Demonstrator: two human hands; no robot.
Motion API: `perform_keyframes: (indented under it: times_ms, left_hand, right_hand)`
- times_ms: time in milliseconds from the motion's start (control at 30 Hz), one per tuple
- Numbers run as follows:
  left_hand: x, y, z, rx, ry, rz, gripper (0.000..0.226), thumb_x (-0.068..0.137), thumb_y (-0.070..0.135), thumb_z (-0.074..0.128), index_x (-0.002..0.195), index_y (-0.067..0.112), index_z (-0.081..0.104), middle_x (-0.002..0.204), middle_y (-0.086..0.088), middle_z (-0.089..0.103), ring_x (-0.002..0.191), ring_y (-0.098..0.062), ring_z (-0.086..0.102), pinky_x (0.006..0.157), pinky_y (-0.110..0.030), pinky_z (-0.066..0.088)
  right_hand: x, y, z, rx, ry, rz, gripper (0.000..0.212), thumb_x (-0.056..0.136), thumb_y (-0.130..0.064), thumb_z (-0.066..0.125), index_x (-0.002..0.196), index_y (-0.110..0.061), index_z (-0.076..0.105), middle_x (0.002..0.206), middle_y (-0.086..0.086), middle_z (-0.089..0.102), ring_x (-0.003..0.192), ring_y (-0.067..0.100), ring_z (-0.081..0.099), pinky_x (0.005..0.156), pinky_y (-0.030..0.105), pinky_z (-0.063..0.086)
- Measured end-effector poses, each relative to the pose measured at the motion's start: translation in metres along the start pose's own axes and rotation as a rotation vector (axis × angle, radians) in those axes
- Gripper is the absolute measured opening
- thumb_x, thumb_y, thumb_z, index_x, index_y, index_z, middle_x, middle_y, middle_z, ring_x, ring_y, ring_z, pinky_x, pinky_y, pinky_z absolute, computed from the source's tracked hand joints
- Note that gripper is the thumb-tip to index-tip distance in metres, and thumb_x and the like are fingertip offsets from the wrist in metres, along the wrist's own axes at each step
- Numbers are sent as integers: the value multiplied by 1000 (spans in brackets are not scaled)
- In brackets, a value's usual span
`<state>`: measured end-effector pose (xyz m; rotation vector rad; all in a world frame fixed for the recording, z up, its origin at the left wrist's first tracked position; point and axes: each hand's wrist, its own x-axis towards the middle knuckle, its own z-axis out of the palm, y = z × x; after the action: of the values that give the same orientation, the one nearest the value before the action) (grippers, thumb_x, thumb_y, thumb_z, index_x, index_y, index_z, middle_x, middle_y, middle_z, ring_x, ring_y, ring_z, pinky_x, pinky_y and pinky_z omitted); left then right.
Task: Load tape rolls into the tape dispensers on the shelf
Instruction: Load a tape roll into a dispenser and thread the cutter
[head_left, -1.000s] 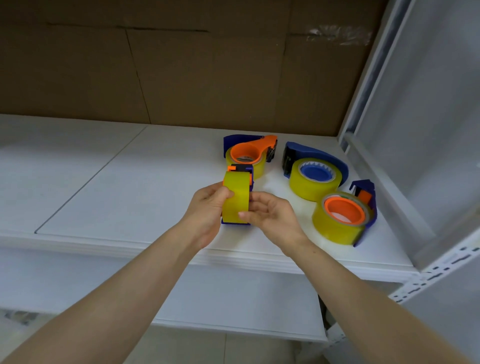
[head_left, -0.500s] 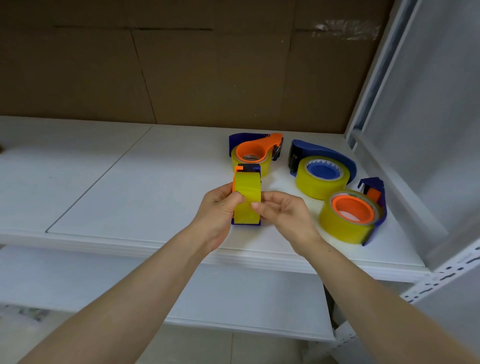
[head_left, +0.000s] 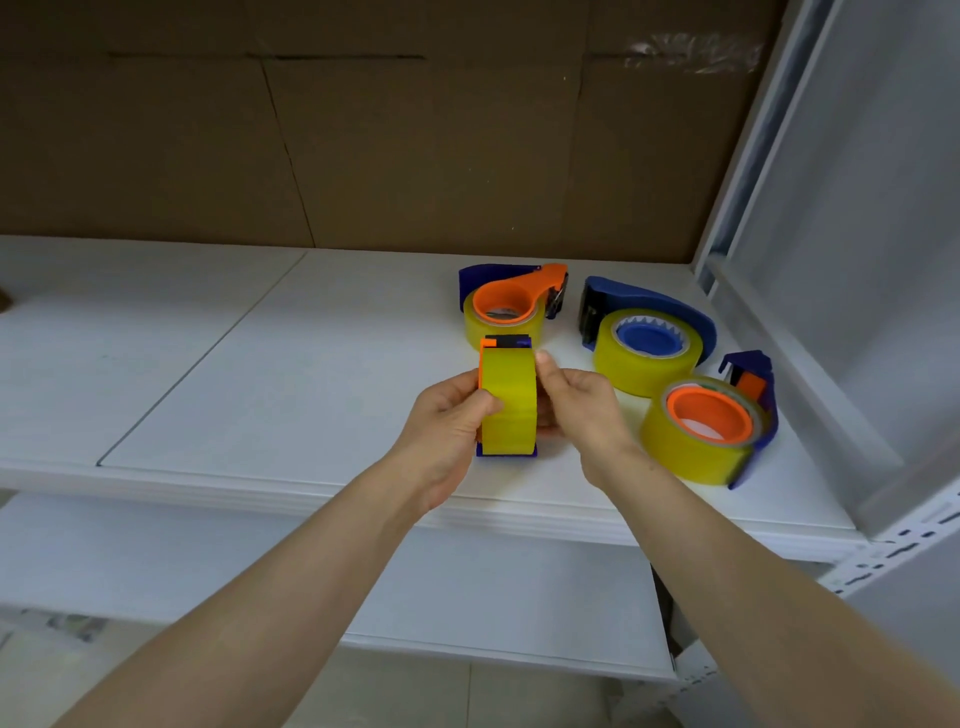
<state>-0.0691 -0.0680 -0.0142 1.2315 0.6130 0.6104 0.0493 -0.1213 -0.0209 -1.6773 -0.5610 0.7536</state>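
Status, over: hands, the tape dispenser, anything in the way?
Left hand and right hand grip held dispenser, yellow roll in it, on edge over shelf. Three more loaded, lying flat: rear dispenser, blue-core dispenser, right dispenser. Hands touch none.

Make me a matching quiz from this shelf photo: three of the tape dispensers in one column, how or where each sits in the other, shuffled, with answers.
Things:
1. held dispenser
2. blue-core dispenser
3. orange-armed dispenser

Places or states:
A. lies flat, back left of the group
B. stands on edge
C. lies flat, back right of the group

Pairs: 1-B, 2-C, 3-A
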Motion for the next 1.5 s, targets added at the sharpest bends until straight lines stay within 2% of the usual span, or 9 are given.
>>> perform_keyframes:
  times_ms: [67,133,233,467,633,800,933,1133,1500]
  left_hand:
    - [4,5,-2,-57,59,-15,27,90,-3,44,94,11,66,89,-4,72,81,-16,68,69,-24,57]
    - [8,8,-4,-91,98,-31,24,89,-4,43,95,6,64,93,-11,68,82,-21,65,71,-29,57]
    - [8,7,-1,-62,73,-19,28,88,-7,42,93,8,65,91,-11,68,77,-20,65,68,-28,57]
    - [8,4,3,-20,56,-3,32,88,-6,45,90,18,68,79,4,74,74,-11,70,73,-28,58]
    - [8,6,8,-32,152,1,24,90,2,51,81,15,69,71,1,73,71,-17,67,76,-37,56]
    - [7,10,12,-15,254,-38,22,88,8,57,70,17,67,58,3,70,58,-14,64,57,-25,54]
    - [8,16,19,-6,324,-63,21,86,9,57,67,16,60,53,4,65,50,-10,60,43,-16,48]
    - [6,18,23,52,273,-84,15,80,3,58,70,12,65,73,-11,66,69,-26,63,71,-34,55]
    - [7,19,17,64,210,-91,14,69,1,52,80,1,61,79,-17,59,73,-28,56,70,-33,47]
  right_hand:
    - [-8,0,-5,88,-142,21,39,94,-43,46,106,-12,66,101,10,72,95,25,69,84,34,56]
    - [-16,6,-10,155,-280,-76,28,93,-23,54,116,-10,63,109,10,70,98,21,68,88,29,54]
    - [-19,13,-10,152,-255,-208,28,89,-2,56,117,-4,62,105,7,69,85,9,70,82,20,56]
    - [-16,12,-11,191,-182,-267,18,91,-8,55,103,-4,68,96,13,70,71,6,70,73,20,58]
    - [-18,15,-10,118,-208,-305,24,90,-8,57,111,0,66,102,10,70,84,12,70,80,20,56]
    - [-22,18,-8,-46,-191,-371,24,89,-11,59,110,-3,67,104,9,71,99,23,68,91,27,53]
    - [-27,21,-7,-100,-227,-393,30,86,-2,62,116,-8,64,106,2,70,100,16,67,93,25,52]
    - [-28,28,-2,-212,-162,-452,36,84,0,62,117,-14,63,104,5,72,98,17,68,94,35,53]
    - [-28,21,-4,-186,-200,-419,38,82,0,65,118,-11,63,107,6,72,99,18,69,97,37,52]
